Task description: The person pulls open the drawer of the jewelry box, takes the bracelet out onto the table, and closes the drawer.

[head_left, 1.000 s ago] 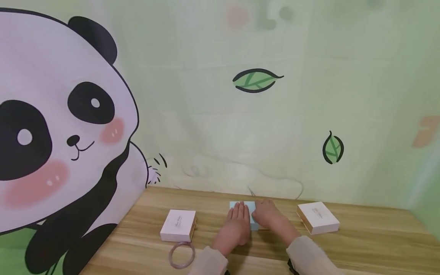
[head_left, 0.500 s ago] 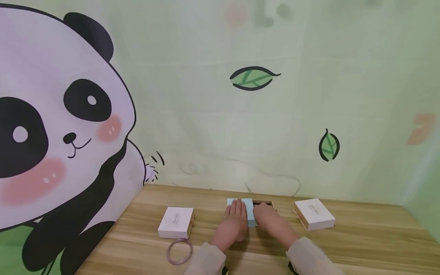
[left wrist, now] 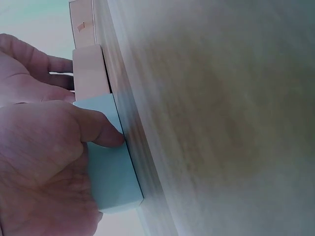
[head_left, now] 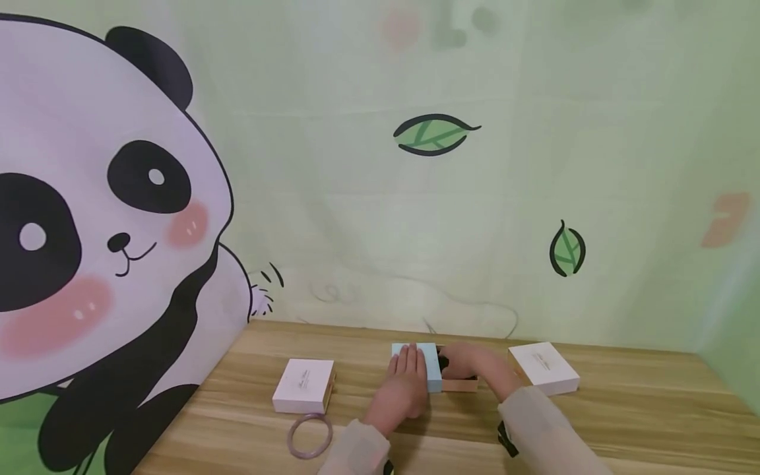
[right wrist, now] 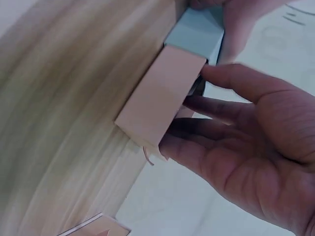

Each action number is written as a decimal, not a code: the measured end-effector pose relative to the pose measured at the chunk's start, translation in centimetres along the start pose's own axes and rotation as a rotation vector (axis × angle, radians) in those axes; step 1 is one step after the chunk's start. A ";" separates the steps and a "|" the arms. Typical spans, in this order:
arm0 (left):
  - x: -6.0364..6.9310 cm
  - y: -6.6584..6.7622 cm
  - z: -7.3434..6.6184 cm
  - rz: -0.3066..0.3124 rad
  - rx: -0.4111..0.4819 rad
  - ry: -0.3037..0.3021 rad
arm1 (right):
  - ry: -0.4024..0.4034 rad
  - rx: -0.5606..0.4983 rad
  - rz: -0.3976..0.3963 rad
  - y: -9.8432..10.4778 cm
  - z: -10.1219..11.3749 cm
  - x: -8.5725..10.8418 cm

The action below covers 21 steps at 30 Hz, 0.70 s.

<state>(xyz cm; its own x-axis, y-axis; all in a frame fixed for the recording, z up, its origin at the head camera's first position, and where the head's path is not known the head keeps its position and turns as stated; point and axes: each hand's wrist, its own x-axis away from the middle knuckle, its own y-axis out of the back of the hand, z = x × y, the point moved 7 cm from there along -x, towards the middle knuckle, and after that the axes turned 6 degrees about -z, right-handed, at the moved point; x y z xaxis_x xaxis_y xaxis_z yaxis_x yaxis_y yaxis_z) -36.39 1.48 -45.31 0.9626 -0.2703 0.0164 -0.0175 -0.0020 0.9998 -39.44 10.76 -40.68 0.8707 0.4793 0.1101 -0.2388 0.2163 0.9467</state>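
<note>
A light blue box sleeve (head_left: 431,369) lies on the table with a pinkish-tan drawer (head_left: 460,386) standing partly out of its right side. My left hand (head_left: 406,390) lies across the sleeve, fingers straight on its top. In the left wrist view the left thumb (left wrist: 106,130) presses the sleeve's side. My right hand (head_left: 466,363) reaches over the drawer wall. Its fingers (right wrist: 221,108) look spread and fairly straight in the right wrist view, with the tips hidden inside the drawer. Something black (head_left: 443,361) shows inside by those fingers; its kind cannot be told.
One white box (head_left: 304,386) with small print stands to the left, a pale purple bangle (head_left: 309,436) in front of it. Another white box (head_left: 543,368) is at the right, behind my right forearm. A panda-print cloth (head_left: 332,198) hangs behind the wooden table (head_left: 237,422).
The drawer has come out of the sleeve to the right. My right hand has gone from the drawer's edge to reaching down into it. My left hand stays on the sleeve.
</note>
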 end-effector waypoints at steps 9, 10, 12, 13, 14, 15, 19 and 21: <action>0.1 0.0 0.0 0.000 0.002 -0.010 | -0.137 0.042 0.072 0.3 -0.7 -0.9; 0.1 -0.1 0.1 -0.003 -0.001 -0.009 | -0.157 0.052 0.076 0.5 -0.4 -0.8; -0.2 -0.4 0.3 -0.009 -0.012 -0.009 | -0.169 0.073 0.080 0.7 -0.1 -0.8; -0.3 -0.5 0.3 -0.012 -0.015 -0.010 | -0.171 0.082 0.088 0.7 0.1 -0.9; -0.3 -0.4 0.4 -0.018 -0.018 -0.009 | -0.167 0.094 0.097 0.7 0.2 -1.0; -0.3 -0.2 0.4 -0.022 -0.020 -0.008 | -0.162 0.110 0.110 0.7 0.3 -1.0; 0.0 0.0 0.3 -0.010 -0.024 -0.012 | -0.138 0.186 0.160 0.3 0.6 -1.5; 0.2 0.4 0.2 -0.008 -0.021 -0.011 | -0.136 0.234 0.168 0.3 0.8 -1.8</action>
<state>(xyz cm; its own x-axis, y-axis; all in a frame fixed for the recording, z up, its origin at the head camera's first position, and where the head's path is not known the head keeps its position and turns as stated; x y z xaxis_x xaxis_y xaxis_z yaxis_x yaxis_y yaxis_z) -36.30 1.24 -44.86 0.9596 -0.2812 0.0081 -0.0039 0.0155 0.9999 -40.70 9.32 -40.41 0.8808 0.3703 0.2951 -0.2921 -0.0655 0.9541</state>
